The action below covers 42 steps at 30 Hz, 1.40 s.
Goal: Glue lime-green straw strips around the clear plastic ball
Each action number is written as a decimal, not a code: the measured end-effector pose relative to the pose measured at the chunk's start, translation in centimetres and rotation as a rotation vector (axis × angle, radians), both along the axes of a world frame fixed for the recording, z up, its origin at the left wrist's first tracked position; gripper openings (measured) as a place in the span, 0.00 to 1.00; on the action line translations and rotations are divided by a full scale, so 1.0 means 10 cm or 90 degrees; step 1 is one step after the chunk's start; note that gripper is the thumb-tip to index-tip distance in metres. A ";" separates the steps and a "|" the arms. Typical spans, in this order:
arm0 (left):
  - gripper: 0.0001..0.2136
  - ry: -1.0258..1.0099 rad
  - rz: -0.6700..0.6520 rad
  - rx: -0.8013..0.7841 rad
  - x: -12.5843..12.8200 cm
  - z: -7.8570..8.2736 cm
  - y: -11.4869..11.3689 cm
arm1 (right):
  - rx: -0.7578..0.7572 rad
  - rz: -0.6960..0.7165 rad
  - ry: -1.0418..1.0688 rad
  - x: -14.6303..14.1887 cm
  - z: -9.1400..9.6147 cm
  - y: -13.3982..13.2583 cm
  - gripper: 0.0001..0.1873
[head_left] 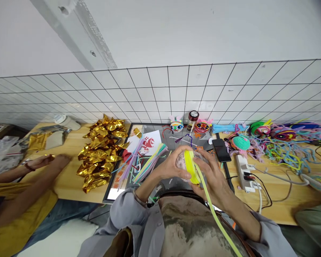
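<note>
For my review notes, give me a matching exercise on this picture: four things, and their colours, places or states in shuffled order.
Things:
1. phone
2. yellow-banded ball
3. gold foil pieces
4. power strip

Descriptions:
A. White, long and narrow
B. Shiny, heaped on the left side
C. Black, lying flat
D. Held between the left hand and the right hand

Pairs: 1-C, 2-D, 3-B, 4-A

Left of ball (180,162): foil pieces (100,153) | behind: flask (192,123) | right: phone (221,150), then power strip (243,173)
</note>
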State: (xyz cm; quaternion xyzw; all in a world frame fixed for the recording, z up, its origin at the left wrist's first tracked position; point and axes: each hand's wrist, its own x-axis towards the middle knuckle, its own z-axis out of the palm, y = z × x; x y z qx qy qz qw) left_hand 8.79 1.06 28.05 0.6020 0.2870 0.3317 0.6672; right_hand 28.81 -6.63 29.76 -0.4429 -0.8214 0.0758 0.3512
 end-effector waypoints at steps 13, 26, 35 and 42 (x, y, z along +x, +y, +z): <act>0.43 0.069 0.026 0.111 -0.02 0.12 -0.03 | 0.005 -0.018 -0.014 0.02 -0.03 0.03 0.36; 0.36 0.079 0.006 0.208 -0.03 0.05 0.01 | -0.007 -0.022 -0.023 0.03 -0.03 0.00 0.36; 0.44 0.095 -0.016 0.238 0.03 0.07 0.01 | -0.022 -0.040 -0.023 0.05 -0.07 -0.01 0.39; 0.43 0.101 0.029 0.245 0.13 0.02 0.00 | -0.033 -0.051 -0.019 0.05 -0.06 0.00 0.38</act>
